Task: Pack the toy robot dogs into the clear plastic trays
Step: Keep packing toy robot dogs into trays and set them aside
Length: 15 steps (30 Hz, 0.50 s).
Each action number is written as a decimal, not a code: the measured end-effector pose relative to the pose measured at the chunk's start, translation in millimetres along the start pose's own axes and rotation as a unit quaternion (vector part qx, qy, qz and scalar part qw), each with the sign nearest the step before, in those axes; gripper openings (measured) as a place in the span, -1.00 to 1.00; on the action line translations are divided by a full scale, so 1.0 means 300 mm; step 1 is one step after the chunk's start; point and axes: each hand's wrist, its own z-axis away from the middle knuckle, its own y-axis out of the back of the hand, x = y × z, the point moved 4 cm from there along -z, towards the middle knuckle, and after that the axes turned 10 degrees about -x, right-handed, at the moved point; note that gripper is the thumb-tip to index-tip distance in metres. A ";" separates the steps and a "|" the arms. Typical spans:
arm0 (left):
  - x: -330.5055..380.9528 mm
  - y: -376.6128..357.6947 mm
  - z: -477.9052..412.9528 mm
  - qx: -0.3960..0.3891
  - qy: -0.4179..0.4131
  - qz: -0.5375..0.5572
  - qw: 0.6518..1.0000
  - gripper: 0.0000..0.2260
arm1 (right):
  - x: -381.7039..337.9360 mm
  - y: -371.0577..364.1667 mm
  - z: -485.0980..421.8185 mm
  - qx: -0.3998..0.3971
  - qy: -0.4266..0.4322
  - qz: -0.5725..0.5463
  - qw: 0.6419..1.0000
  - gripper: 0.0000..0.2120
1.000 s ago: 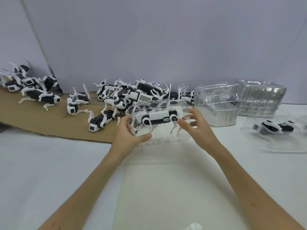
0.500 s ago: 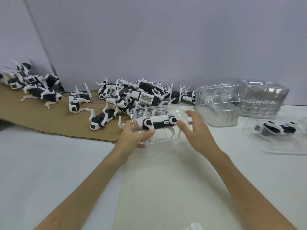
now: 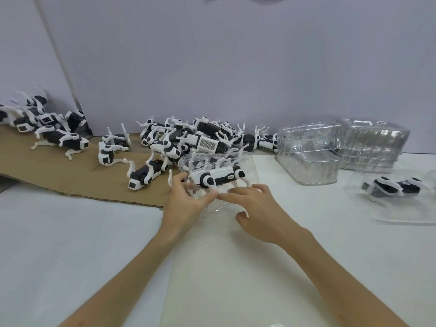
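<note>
Both forearms converge forward. Left hand (image 3: 188, 205) pinches the clear tray (image 3: 250, 165); right hand (image 3: 258, 212) lays straight fingers on it.

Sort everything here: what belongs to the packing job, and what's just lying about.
Job: clear tray with toy dog inside, left hand, right hand, loose dog pile, empty tray stacks, packed tray at right.
Lying about: cardboard sheet, white sheet.
</note>
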 end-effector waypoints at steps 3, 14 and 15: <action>-0.001 0.003 0.001 0.007 -0.016 -0.029 0.999 -0.26 | -0.007 -0.025 -0.004 -0.016 -0.014 0.051 0.998 -0.37; 0.004 -0.017 -0.005 0.019 -0.075 -0.113 0.991 -0.17 | -0.022 -0.048 -0.005 -0.052 -0.056 0.067 0.995 -0.51; 0.003 -0.017 -0.005 0.024 -0.075 -0.111 0.991 -0.17 | -0.022 -0.045 -0.003 -0.053 -0.056 0.062 0.995 -0.52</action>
